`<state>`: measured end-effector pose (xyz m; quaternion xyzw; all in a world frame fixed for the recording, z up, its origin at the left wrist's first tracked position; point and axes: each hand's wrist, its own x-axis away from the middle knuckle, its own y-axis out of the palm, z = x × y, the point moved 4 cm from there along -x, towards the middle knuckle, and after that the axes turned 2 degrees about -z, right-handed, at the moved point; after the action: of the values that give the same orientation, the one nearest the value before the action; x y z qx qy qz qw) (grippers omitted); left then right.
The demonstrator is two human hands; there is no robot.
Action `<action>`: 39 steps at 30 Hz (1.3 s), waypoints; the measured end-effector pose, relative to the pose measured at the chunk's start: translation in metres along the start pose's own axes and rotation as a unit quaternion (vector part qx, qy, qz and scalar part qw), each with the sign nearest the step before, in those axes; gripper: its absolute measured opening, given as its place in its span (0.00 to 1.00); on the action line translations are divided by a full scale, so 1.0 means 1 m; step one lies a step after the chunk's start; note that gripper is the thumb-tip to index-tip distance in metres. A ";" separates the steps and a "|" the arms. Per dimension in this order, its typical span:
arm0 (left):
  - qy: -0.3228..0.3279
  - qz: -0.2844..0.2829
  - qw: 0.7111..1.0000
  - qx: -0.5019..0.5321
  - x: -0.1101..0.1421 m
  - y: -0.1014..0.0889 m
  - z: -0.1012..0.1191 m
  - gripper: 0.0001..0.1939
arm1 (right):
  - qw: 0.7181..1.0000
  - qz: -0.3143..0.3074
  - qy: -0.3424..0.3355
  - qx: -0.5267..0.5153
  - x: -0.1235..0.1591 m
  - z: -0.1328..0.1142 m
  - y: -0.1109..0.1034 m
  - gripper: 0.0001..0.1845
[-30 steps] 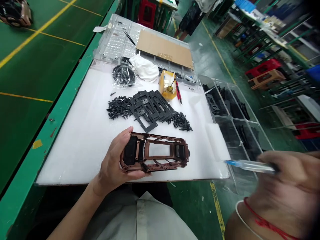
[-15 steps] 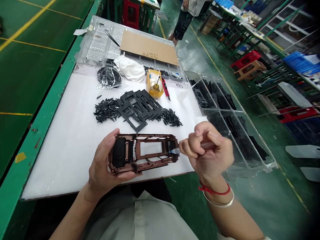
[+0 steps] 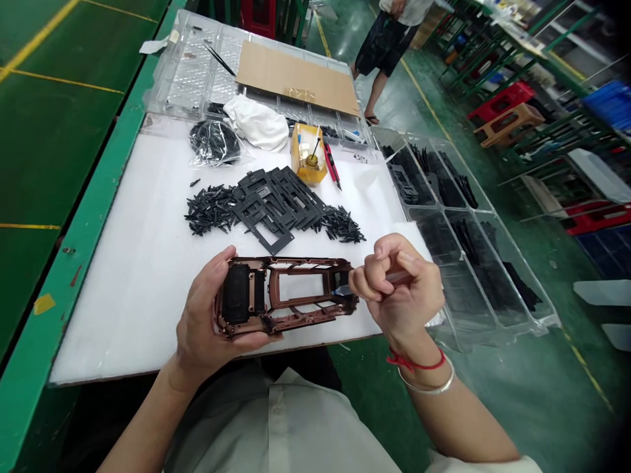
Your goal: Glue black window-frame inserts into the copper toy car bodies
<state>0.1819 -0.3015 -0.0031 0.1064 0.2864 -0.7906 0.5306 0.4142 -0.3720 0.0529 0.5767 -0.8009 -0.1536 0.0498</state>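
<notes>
My left hand [image 3: 204,322] is closed around the left end of a copper-brown toy car body shell [image 3: 296,303], turned so that its inside faces up. Black panels line its left end, and window openings show in the middle. My right hand [image 3: 404,282] is wrapped round a slim clear syringe [image 3: 344,290] with a bluish tip, mostly hidden by the fingers. That tip points left, over the right end of the shell; whether it touches cannot be made out. Beyond the shell lie a heap of flat black plastic frames [image 3: 279,200] and piles of small black parts [image 3: 210,209].
At the back stand a yellow container [image 3: 309,154], a red cutter [image 3: 332,167], a white cloth [image 3: 257,123], a bag of black parts [image 3: 215,142] and cardboard [image 3: 296,75]. A divided clear tray [image 3: 486,272] sits at the right. Another person [image 3: 389,46] is in the aisle.
My right hand has moved slightly left with the syringe, its tip a little further over the shell. My left hand keeps its hold. The person in the aisle has shifted and shows more fully.
</notes>
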 end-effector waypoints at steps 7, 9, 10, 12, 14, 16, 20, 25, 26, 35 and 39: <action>0.005 -0.001 1.000 -0.002 -0.002 -0.001 0.002 0.54 | 1.000 0.014 0.002 0.013 -0.001 -0.001 -0.002 0.12; 0.003 -0.001 1.000 0.000 -0.002 -0.001 0.001 0.53 | 1.000 0.018 0.002 0.016 -0.001 -0.001 -0.002 0.12; 0.004 -0.001 1.000 0.002 -0.001 0.000 0.001 0.54 | 1.000 0.018 0.000 0.017 0.000 -0.001 -0.002 0.12; 0.006 0.000 1.000 0.001 -0.001 0.000 0.000 0.54 | 1.000 0.016 -0.005 0.015 0.000 -0.001 -0.002 0.12; 0.003 -0.002 1.000 -0.002 0.000 0.001 -0.001 0.54 | 1.000 0.018 -0.006 0.016 0.001 -0.001 -0.002 0.12; -0.005 -0.004 1.000 -0.001 0.000 0.001 -0.002 0.54 | 1.000 0.023 -0.004 0.021 0.001 -0.001 -0.002 0.12; -0.009 0.001 1.000 0.010 0.001 0.000 -0.001 0.55 | 0.999 0.023 -0.004 0.026 0.002 0.000 -0.001 0.12; -0.018 0.000 1.000 0.012 0.000 0.001 -0.002 0.55 | 1.000 0.014 -0.005 0.010 0.005 -0.003 0.000 0.13; -0.017 0.001 1.000 0.013 0.000 0.001 -0.002 0.55 | 1.000 0.013 -0.006 0.006 0.005 -0.006 0.000 0.13; -0.010 0.007 1.000 0.017 0.000 0.002 -0.002 0.55 | 0.996 0.058 -0.065 0.014 -0.011 -0.024 -0.005 0.08; 0.001 0.008 1.000 0.010 -0.002 0.003 -0.001 0.54 | 0.996 0.053 -0.064 0.016 -0.018 -0.013 -0.003 0.07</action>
<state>0.1849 -0.3004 -0.0037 0.1151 0.2783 -0.7888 0.5359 0.4261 -0.3585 0.0663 0.5229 -0.8344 -0.1740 -0.0027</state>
